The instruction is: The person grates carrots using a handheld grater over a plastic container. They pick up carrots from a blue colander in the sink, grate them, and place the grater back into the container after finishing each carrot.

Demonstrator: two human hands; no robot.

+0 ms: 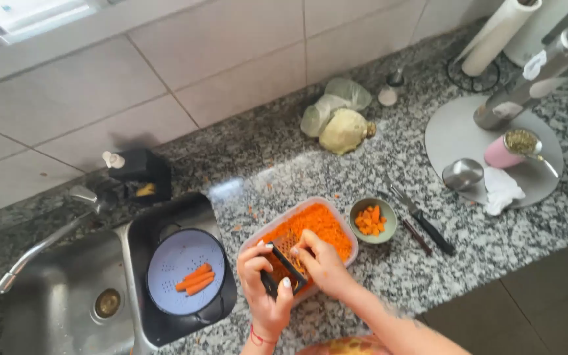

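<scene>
A clear plastic container [255,241] full of grated carrot [320,222] sits on the granite counter. A dark flat grater [284,260] rests tilted over its near end. My left hand [265,292] grips the grater's lower part. My right hand [323,261] presses a piece of carrot against the grater face; the piece is mostly hidden under my fingers. To the right of the container stands a small green bowl [387,231] with carrot chunks [369,220].
In the sink section to the left, a blue colander [169,263] holds a few whole carrots [195,278]. A knife [425,223] lies right of the bowl. A cabbage in a bag [340,118], a paper towel roll [494,33] and a round grey board [455,135] with jars stand behind.
</scene>
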